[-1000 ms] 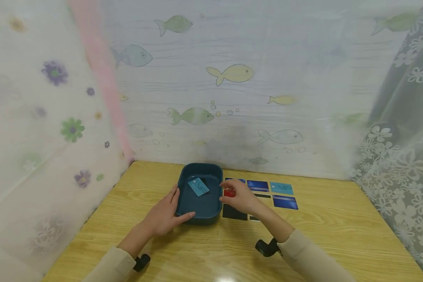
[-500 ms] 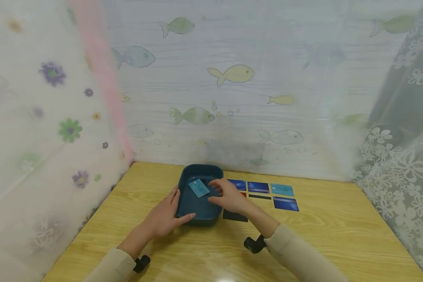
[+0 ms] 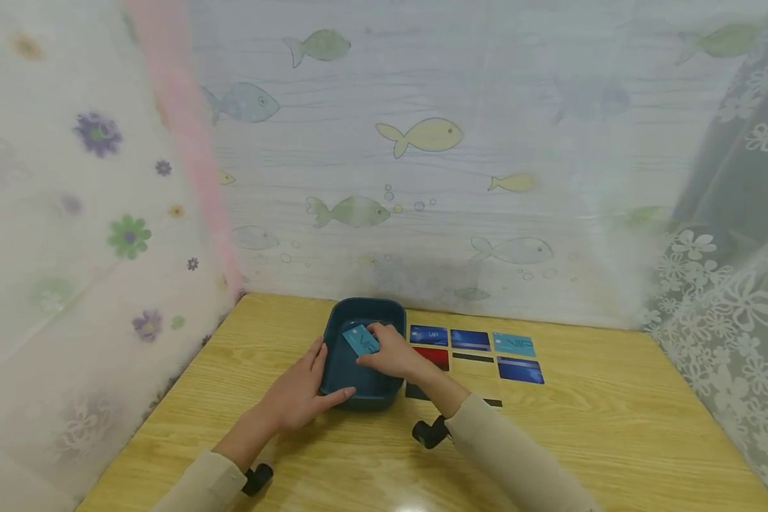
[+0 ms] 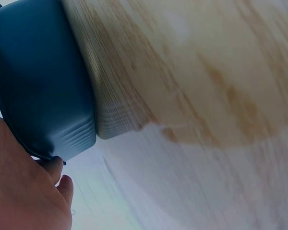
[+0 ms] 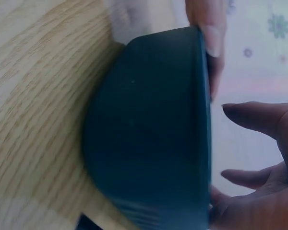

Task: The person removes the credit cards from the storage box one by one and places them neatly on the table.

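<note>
My left hand (image 3: 297, 391) grips the near left corner of a dark teal plastic bin (image 3: 360, 384), fingers along its left side and thumb over the front rim. In the left wrist view, fingertips curl at the rim of the bin (image 4: 43, 86). A light blue VIP card (image 3: 358, 340) lies inside. My right hand (image 3: 393, 353) reaches over the right rim, its thumb and fingers spread around the card's right side. In the right wrist view, the fingers of the right hand (image 5: 271, 163) stand apart above the bin (image 5: 144, 129); the card is hidden there.
Right of the bin lie a dark blue VIP card (image 3: 429, 335), a striped blue card (image 3: 470, 340), another light blue card (image 3: 514, 344), a red card (image 3: 436, 358), a second striped blue card (image 3: 520, 370) and a partly covered black card (image 3: 420, 392). A fish-patterned curtain (image 3: 422, 277) borders the table's back.
My right hand has moved left from the bin's right rim to over the light blue card, uncovering the red card and dark blue VIP card. My left hand stays in place.
</note>
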`<action>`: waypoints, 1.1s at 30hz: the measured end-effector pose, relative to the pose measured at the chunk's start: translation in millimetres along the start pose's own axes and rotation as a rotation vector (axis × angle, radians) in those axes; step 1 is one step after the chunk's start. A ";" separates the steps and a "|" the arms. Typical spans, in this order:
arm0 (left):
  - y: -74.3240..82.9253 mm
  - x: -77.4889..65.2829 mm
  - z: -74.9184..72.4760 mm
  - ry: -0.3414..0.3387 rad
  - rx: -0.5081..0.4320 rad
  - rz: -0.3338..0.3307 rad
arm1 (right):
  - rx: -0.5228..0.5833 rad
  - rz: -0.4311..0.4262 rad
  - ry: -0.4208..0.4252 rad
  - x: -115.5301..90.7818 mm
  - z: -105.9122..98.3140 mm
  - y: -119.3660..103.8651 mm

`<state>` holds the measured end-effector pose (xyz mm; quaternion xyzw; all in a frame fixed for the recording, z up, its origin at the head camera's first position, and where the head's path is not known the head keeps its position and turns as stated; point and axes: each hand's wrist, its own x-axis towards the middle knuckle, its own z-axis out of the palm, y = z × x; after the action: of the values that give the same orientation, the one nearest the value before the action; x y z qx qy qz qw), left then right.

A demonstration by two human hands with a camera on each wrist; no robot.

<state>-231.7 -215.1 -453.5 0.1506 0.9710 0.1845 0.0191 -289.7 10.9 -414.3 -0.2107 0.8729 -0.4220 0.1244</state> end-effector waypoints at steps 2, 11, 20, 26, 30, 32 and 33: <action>0.2 -0.3 0.1 0.001 -0.003 0.006 | 0.002 0.032 -0.001 4.5 5.5 0.6; 0.3 -1.0 -2.2 0.003 -0.003 0.006 | 0.013 0.110 0.119 28.2 23.8 2.9; -1.3 0.9 -3.1 0.016 0.007 0.008 | -0.003 0.142 0.271 49.2 36.6 9.7; -1.3 2.7 -0.7 -0.002 0.004 0.001 | -0.051 0.179 0.298 55.0 41.3 15.4; -1.3 2.6 -1.2 -0.006 0.001 0.006 | -0.134 0.187 0.300 57.3 43.1 18.3; -1.5 2.5 -1.8 -0.003 -0.003 0.010 | -0.156 0.192 0.300 57.9 43.6 18.9; -1.6 2.4 -2.0 -0.006 0.004 0.007 | -0.162 0.196 0.300 58.2 43.8 19.3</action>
<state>-234.6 -216.6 -452.1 0.1545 0.9708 0.1821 0.0209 -328.6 -35.8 -458.7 -0.0687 0.9292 -0.3628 0.0159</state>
